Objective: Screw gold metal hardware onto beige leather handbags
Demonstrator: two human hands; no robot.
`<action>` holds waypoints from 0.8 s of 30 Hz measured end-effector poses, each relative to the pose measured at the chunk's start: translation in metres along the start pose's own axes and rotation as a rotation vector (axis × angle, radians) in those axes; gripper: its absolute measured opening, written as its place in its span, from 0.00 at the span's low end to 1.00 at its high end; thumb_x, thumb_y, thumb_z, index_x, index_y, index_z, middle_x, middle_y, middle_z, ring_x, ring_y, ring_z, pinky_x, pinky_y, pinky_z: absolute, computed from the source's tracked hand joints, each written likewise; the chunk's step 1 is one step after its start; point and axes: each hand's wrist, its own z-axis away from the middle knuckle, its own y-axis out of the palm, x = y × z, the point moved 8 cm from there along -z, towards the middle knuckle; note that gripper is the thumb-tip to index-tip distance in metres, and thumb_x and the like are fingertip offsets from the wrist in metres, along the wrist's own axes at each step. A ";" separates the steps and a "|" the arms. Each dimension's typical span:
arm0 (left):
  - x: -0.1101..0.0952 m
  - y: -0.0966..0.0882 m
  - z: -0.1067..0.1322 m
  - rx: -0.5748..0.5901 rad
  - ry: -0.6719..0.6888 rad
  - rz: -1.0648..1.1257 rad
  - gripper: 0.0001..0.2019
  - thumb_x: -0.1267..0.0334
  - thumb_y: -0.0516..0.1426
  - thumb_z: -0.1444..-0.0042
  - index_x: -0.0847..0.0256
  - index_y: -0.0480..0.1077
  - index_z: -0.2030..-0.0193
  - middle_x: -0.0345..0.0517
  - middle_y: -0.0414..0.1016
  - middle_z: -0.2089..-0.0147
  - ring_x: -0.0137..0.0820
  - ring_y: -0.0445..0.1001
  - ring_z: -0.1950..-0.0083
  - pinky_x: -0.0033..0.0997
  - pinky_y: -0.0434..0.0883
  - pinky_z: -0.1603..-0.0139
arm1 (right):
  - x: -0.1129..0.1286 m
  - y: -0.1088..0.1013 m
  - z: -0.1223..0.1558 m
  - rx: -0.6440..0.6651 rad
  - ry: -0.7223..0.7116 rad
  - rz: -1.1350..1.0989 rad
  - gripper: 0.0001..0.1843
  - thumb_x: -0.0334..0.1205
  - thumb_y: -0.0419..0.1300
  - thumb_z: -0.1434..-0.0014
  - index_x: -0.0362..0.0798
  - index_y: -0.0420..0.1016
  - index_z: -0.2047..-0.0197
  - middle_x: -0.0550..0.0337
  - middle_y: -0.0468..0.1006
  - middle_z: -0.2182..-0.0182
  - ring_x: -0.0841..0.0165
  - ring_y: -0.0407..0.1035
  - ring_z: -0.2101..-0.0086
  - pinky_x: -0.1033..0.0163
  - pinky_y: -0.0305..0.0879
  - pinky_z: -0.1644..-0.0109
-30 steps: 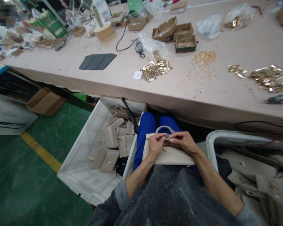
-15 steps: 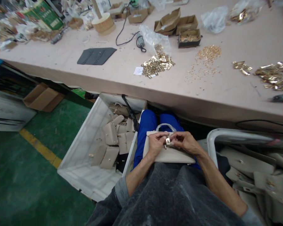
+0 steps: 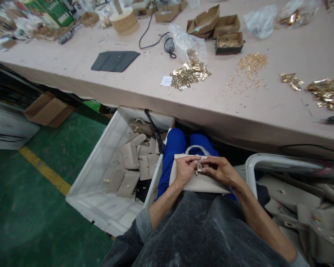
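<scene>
A beige handbag [image 3: 208,185] with a looped top handle [image 3: 197,147] lies across my lap. At its upper middle is a small gold metal plate [image 3: 199,167] with an opening in it, and a gold clasp piece [image 3: 196,173] shows just below. My right hand [image 3: 221,170] pinches the plate from the right between thumb and fingers. From the other side my left hand [image 3: 186,168] rests on the bag, its fingers closed at the bag's upper edge and fingertips close to the plate. Exactly what the left fingertips grip is hidden.
To my left stands a white bin [image 3: 92,174] holding several beige bags. Another bin [image 3: 249,174] with beige bag parts is on my right. On the table [image 3: 144,89] ahead lie gold plates [image 3: 187,76], tiny gold pieces [image 3: 253,63], cardboard boxes [image 3: 229,42] and a dark panel [image 3: 114,61].
The view has shifted slightly. The gold plate has tilted a little between my fingers, and both hands stay at nearly the same spot on the handbag.
</scene>
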 end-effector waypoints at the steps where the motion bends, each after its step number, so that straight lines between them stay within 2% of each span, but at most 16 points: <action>1: 0.002 0.000 0.000 -0.001 -0.015 0.022 0.09 0.70 0.64 0.45 0.63 0.85 0.58 0.56 0.86 0.55 0.43 0.85 0.52 0.44 0.81 0.46 | 0.002 -0.001 0.000 -0.015 -0.037 0.039 0.14 0.49 0.68 0.36 0.49 0.86 0.54 0.58 0.78 0.67 0.67 0.68 0.68 0.62 0.61 0.62; 6: 0.009 -0.002 -0.003 -0.029 -0.070 0.059 0.10 0.68 0.65 0.45 0.64 0.85 0.57 0.56 0.86 0.56 0.42 0.85 0.56 0.42 0.82 0.49 | 0.003 -0.002 0.003 -0.087 -0.135 0.140 0.13 0.48 0.67 0.34 0.50 0.85 0.53 0.58 0.79 0.68 0.66 0.69 0.69 0.61 0.63 0.60; 11: 0.007 0.000 -0.004 -0.041 -0.052 0.090 0.08 0.65 0.66 0.45 0.64 0.85 0.59 0.55 0.86 0.57 0.43 0.86 0.57 0.43 0.83 0.51 | 0.007 -0.005 0.004 -0.251 -0.151 0.098 0.11 0.45 0.62 0.31 0.51 0.85 0.53 0.56 0.83 0.61 0.64 0.75 0.62 0.60 0.68 0.54; 14: 0.011 0.002 -0.003 -0.039 -0.090 0.187 0.09 0.62 0.68 0.46 0.64 0.85 0.59 0.55 0.87 0.57 0.43 0.86 0.58 0.43 0.84 0.54 | 0.008 -0.003 0.000 -0.337 -0.101 0.063 0.13 0.46 0.61 0.30 0.50 0.84 0.55 0.56 0.83 0.62 0.64 0.76 0.63 0.61 0.69 0.57; 18: 0.016 0.004 -0.002 -0.021 -0.114 0.190 0.12 0.61 0.68 0.45 0.65 0.85 0.57 0.55 0.86 0.58 0.42 0.86 0.62 0.43 0.85 0.55 | 0.004 -0.002 -0.005 -0.438 0.022 0.032 0.15 0.50 0.60 0.31 0.49 0.84 0.58 0.56 0.83 0.64 0.65 0.76 0.67 0.62 0.69 0.62; 24: 0.019 0.004 0.000 -0.002 -0.135 0.181 0.14 0.60 0.67 0.44 0.65 0.84 0.53 0.54 0.87 0.58 0.41 0.86 0.63 0.43 0.85 0.55 | -0.009 -0.001 -0.007 -0.499 0.112 -0.032 0.18 0.53 0.62 0.34 0.48 0.84 0.56 0.55 0.84 0.63 0.63 0.77 0.66 0.62 0.71 0.61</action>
